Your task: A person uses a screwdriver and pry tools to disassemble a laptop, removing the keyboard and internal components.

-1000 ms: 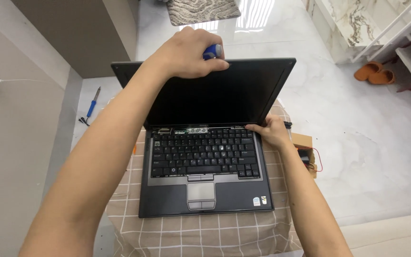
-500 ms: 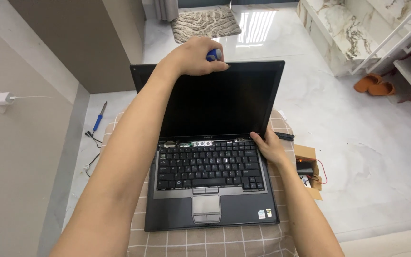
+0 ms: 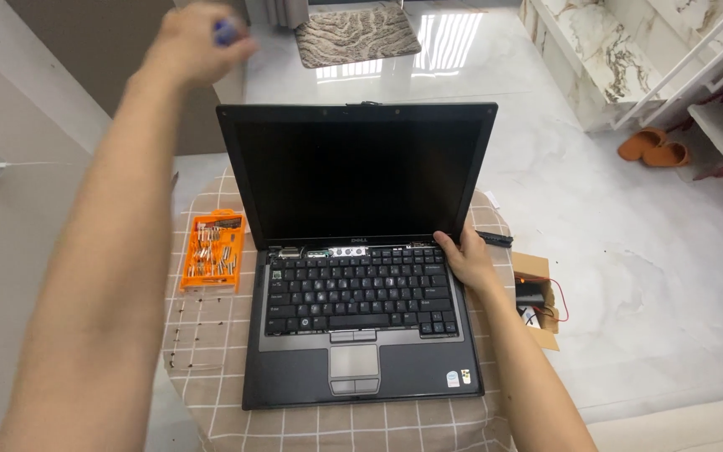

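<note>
Right hand (image 3: 468, 259) on laptop (image 3: 361, 335); left hand (image 3: 198, 38) (blue-handled tool (image 3: 225, 32)) aloft.

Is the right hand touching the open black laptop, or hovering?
Touching. The head view shows the right hand resting on the open black laptop at its right hinge corner, fingers against the keyboard's upper edge, no gap.

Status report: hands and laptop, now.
Left hand raised, gripping blue-handled tool. Right hand on open black laptop, hinge corner. Orange bit case beside it.
</note>
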